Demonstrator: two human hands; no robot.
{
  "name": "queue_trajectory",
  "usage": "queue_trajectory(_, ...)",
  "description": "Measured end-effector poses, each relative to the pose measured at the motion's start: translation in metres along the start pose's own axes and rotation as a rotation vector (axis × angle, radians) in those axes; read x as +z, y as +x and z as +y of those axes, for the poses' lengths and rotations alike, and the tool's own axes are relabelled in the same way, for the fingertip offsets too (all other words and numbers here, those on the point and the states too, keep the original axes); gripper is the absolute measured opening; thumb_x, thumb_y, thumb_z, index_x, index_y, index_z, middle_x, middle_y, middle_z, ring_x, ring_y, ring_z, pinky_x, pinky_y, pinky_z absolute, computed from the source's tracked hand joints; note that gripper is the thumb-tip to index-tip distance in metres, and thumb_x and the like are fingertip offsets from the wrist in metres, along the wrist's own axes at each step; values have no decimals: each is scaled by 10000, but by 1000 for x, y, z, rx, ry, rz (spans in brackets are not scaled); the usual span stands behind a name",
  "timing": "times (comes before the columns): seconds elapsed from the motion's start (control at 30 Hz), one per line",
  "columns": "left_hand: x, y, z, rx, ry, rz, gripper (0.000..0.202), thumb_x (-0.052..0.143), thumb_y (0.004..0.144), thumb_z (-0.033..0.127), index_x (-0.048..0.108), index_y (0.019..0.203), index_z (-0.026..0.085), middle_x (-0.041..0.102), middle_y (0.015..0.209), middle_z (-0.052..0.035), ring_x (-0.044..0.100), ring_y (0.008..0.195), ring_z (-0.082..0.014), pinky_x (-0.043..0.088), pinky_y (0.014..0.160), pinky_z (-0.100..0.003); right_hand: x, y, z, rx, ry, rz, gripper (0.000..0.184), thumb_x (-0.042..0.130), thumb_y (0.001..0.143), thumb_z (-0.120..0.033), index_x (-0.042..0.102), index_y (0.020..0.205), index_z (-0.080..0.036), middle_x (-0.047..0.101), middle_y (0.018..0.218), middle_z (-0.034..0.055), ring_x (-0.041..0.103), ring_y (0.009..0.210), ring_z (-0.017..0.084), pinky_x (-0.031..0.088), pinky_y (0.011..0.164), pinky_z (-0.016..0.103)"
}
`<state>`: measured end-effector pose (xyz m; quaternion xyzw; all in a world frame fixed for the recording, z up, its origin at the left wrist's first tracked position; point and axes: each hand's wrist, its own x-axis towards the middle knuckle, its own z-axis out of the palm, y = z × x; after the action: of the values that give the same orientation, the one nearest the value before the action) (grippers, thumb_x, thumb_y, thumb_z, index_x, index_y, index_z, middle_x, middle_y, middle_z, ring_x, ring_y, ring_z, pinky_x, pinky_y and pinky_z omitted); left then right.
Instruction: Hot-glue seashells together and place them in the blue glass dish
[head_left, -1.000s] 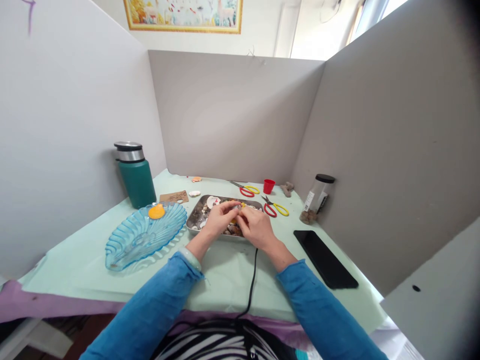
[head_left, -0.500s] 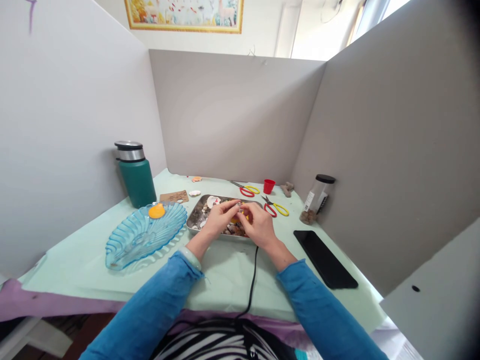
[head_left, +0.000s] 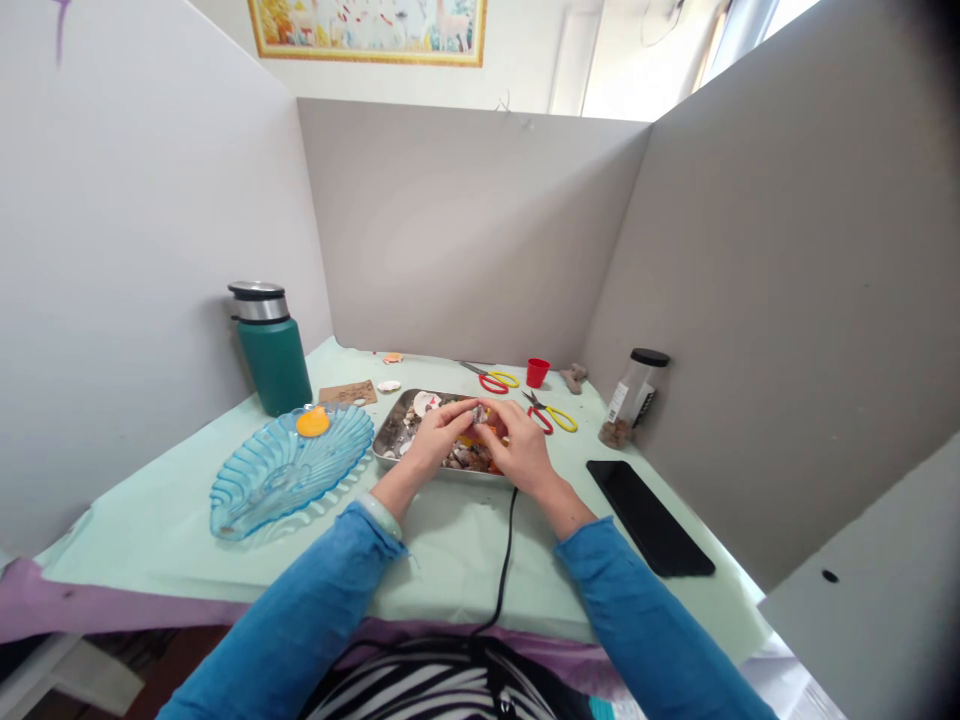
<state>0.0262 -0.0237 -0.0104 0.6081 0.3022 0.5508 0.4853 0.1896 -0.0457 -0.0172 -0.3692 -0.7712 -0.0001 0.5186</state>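
A steel tray of mixed shells and small pieces sits in the middle of the table. Both my hands hover over it, fingertips meeting. My left hand pinches a small pale shell at its fingertips. My right hand is curled beside it, its fingertips touching the same small piece. Orange bits show in the tray under my fingers. A blue shell-shaped glass dish lies left of the tray with an orange shell in it.
A green flask stands at the back left. Two pairs of red-and-yellow scissors and a red cup lie behind the tray. A jar and a black phone are at the right. A black cable runs toward me.
My right hand has shifted slightly right and back over the tray while the fingertips keep working the small piece; the left hand has hardly moved.
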Motion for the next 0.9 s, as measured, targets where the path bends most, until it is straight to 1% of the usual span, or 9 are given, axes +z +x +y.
queue_trajectory(0.23, -1, 0, -1, -5, 15, -12, 436, 749, 724, 413, 775, 1069, 147, 749, 1140, -114, 675, 1037, -269, 531, 894, -356, -3, 1, 1, -15, -2, -14, 291, 586, 944, -313, 646, 1215, -226, 638, 964, 65, 625, 802, 189, 521, 695, 314)
queue_trajectory(0.33, -1, 0, -3, 3, -17, 2, 449, 761, 732, 393, 748, 1109, 149, 727, 1187, -121, 662, 1067, -255, 518, 901, -336, -4, 2, 0, -14, -6, -21, 282, 590, 946, -334, 659, 1197, -224, 634, 945, 66, 622, 805, 193, 517, 693, 316)
queue_trajectory(0.47, -1, -1, -2, -7, -80, -10, 477, 782, 730, 378, 710, 1139, 145, 705, 1207, -139, 664, 1048, -239, 526, 847, -315, -3, 2, 0, -11, 2, -18, 264, 590, 947, -346, 673, 1170, -231, 627, 923, 63, 611, 784, 190, 520, 692, 320)
queue_trajectory(0.57, 0, -2, 0, -6, -104, -29, 462, 795, 720, 369, 704, 1112, 142, 702, 1196, -142, 661, 1064, -242, 526, 867, -329, -3, 2, 1, -9, 5, -15, 255, 596, 941, -342, 680, 1157, -235, 630, 932, 64, 611, 786, 189, 525, 700, 321)
queue_trajectory(0.77, 1, -2, 1, -12, -82, -25, 463, 799, 718, 364, 691, 1107, 138, 687, 1242, -151, 657, 1098, -253, 530, 879, -335, -2, 1, 0, -4, 2, -7, 253, 587, 943, -334, 694, 1132, -205, 634, 938, 73, 622, 801, 192, 522, 703, 320)
queue_trajectory(0.9, 0, -1, 0, -2, -65, -20, 461, 800, 719, 369, 686, 1098, 133, 691, 1233, -153, 650, 1122, -260, 527, 907, -347, -2, 2, -1, 4, -1, 1, 250, 581, 944, -334, 700, 1118, -200, 638, 928, 74, 621, 787, 189, 518, 695, 317)
